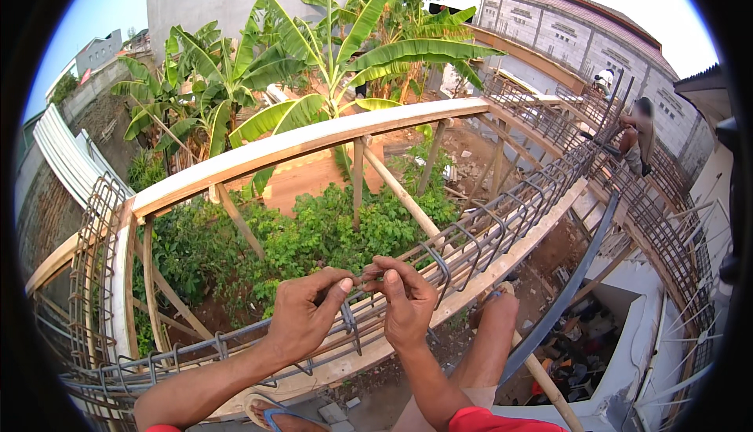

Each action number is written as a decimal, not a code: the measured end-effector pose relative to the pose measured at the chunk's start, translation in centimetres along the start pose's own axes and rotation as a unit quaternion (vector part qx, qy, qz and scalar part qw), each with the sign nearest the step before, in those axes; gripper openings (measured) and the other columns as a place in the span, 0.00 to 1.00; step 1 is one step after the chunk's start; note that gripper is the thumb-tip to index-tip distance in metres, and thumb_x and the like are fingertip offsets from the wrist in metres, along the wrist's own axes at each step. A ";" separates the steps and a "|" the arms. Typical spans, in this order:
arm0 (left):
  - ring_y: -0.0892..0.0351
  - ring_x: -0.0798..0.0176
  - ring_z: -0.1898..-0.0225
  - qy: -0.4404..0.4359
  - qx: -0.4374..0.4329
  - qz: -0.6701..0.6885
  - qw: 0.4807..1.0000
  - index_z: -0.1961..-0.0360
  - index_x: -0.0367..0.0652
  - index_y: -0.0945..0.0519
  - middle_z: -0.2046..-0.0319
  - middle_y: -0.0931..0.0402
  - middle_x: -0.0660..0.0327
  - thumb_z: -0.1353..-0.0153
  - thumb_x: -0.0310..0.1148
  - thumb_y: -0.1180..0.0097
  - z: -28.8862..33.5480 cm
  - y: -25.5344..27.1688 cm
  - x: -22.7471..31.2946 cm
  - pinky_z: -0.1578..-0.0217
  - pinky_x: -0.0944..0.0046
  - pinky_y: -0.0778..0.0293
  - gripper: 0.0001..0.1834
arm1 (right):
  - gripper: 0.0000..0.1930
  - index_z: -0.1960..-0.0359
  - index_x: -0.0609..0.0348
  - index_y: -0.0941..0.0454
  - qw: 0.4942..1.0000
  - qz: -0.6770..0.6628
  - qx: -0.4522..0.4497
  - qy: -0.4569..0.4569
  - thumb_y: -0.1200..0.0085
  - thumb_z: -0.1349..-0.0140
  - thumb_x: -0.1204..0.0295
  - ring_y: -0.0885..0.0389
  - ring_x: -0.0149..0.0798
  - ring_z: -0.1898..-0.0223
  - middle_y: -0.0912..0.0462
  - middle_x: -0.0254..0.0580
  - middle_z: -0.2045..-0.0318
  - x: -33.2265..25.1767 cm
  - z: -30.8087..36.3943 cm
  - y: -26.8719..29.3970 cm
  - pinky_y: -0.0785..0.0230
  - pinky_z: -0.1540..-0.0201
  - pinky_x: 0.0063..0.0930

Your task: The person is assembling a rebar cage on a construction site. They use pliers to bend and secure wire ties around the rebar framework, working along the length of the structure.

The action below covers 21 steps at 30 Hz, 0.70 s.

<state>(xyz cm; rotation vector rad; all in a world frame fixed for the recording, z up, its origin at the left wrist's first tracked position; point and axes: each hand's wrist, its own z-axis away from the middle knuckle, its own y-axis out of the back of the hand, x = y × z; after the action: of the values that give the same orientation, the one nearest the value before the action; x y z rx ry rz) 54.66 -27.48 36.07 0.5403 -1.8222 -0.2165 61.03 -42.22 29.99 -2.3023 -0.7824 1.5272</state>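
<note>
Rebar cage [471,253] beneath both hands [409,306], extending past them either side.

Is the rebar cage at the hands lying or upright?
Lying: its long bars run lengthwise beneath the left hand and right hand, the rebar cage stretching off rightward.

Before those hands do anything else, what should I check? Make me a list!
1. Left hand and right hand close together: ok.
2. Gloves on: not ok, both hands are bare.
3. Firm grip on something: cannot tell, too small at the fingertips.
4. Steel cage near the hands: ok.
5. Closed shoes: not ok, there's a sandal.
6. Other person away from the hands: ok.
</note>
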 end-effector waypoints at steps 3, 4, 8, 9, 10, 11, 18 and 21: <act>0.30 0.73 0.76 -0.009 -0.011 0.000 1.000 0.55 0.34 0.14 0.77 0.23 0.62 0.27 0.33 0.41 0.1 0.0 0.2 0.75 0.66 0.34 0.12 | 0.14 0.51 0.70 0.15 0.999 -0.021 -0.025 -0.023 0.37 0.28 0.69 0.12 0.37 0.60 0.12 0.47 0.63 0.4 -0.3 0.7 0.16 0.56 0.32; 0.26 0.70 0.75 0.001 -0.020 -0.001 1.000 0.54 0.34 0.14 0.75 0.20 0.57 0.28 0.32 0.40 0.1 0.0 0.3 0.73 0.64 0.30 0.11 | 0.13 0.52 0.70 0.15 0.998 -0.038 -0.031 -0.029 0.37 0.29 0.70 0.12 0.35 0.60 0.11 0.46 0.63 0.5 -0.4 1.0 0.16 0.56 0.31; 0.32 0.76 0.76 -0.025 -0.018 0.005 1.000 0.54 0.34 0.14 0.79 0.25 0.65 0.27 0.32 0.41 0.3 -0.1 0.3 0.76 0.67 0.35 0.11 | 0.10 0.55 0.70 0.14 0.993 -0.089 -0.062 -0.042 0.35 0.30 0.72 0.12 0.34 0.61 0.11 0.45 0.64 0.8 -0.8 1.7 0.16 0.55 0.30; 0.32 0.76 0.76 -0.029 -0.017 0.002 0.999 0.55 0.34 0.14 0.79 0.24 0.64 0.27 0.32 0.41 0.3 -0.1 0.3 0.76 0.67 0.35 0.11 | 0.10 0.55 0.70 0.14 0.995 -0.070 -0.063 -0.040 0.35 0.31 0.73 0.12 0.34 0.61 0.11 0.45 0.64 0.8 -0.8 1.8 0.16 0.55 0.31; 0.32 0.76 0.76 -0.033 -0.015 -0.001 0.999 0.55 0.34 0.14 0.79 0.23 0.63 0.27 0.31 0.41 0.3 -0.1 0.2 0.76 0.67 0.35 0.11 | 0.10 0.56 0.70 0.14 0.995 -0.060 -0.069 -0.038 0.35 0.31 0.73 0.12 0.34 0.61 0.11 0.45 0.64 0.8 -0.9 1.8 0.16 0.55 0.31; 0.31 0.75 0.76 -0.036 -0.013 -0.003 0.999 0.55 0.34 0.13 0.79 0.23 0.63 0.27 0.31 0.41 0.3 -0.1 0.2 0.76 0.67 0.34 0.11 | 0.10 0.56 0.70 0.14 0.995 -0.056 -0.069 -0.036 0.35 0.31 0.73 0.12 0.35 0.61 0.11 0.45 0.64 0.8 -1.0 1.8 0.16 0.55 0.31; 0.30 0.75 0.75 -0.019 0.000 -0.012 1.000 0.55 0.34 0.12 0.77 0.20 0.62 0.27 0.31 0.41 0.3 0.1 -0.4 0.76 0.67 0.34 0.11 | 0.18 0.52 0.72 0.17 0.991 -0.095 -0.076 -0.047 0.35 0.30 0.64 0.12 0.41 0.61 0.13 0.52 0.61 0.1 -1.2 1.8 0.15 0.57 0.35; 0.31 0.75 0.75 -0.009 -0.005 -0.010 1.000 0.55 0.34 0.12 0.77 0.20 0.63 0.27 0.31 0.41 0.4 0.1 -0.3 0.76 0.67 0.34 0.11 | 0.18 0.51 0.73 0.17 0.992 -0.090 -0.071 -0.050 0.36 0.29 0.64 0.12 0.40 0.62 0.13 0.51 0.61 -0.2 -1.1 1.6 0.15 0.57 0.34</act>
<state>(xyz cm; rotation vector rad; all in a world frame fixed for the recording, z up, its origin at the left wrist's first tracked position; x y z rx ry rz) 54.38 -27.31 35.70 0.5503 -1.8328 -0.2452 62.41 -43.55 29.77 -2.1942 -1.1280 1.5607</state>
